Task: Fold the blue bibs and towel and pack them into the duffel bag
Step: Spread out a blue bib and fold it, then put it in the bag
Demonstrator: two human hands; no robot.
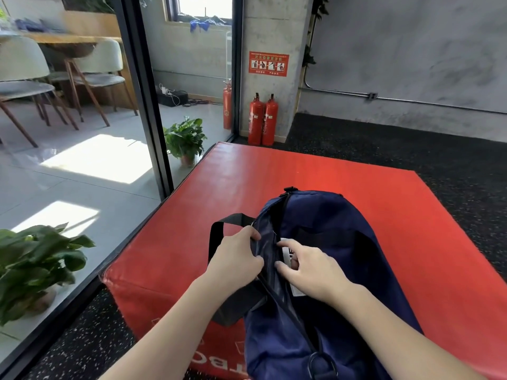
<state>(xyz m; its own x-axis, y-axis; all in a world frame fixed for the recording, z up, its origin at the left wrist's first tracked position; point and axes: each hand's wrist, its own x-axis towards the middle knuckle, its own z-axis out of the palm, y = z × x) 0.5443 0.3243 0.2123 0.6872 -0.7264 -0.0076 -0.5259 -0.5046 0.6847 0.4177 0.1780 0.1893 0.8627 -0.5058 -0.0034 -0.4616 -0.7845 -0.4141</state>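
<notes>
A navy blue duffel bag (337, 259) with black straps lies lengthwise on a red padded block (247, 174). My left hand (236, 256) grips the left edge of the bag's opening next to a black handle strap (219, 223). My right hand (310, 267) has curled fingers on the right edge of the opening, over a white label (286, 249). The opening between my hands is a narrow dark gap along the zipper. No bibs or towel show on the block; the bag's inside is hidden.
A glass wall with a black frame (145, 94) runs along the left. Potted plants stand at the block's far corner (185, 141) and near left (35, 264). Two red fire extinguishers (263, 119) stand by a concrete pillar. Dark speckled floor (411, 149) surrounds the block.
</notes>
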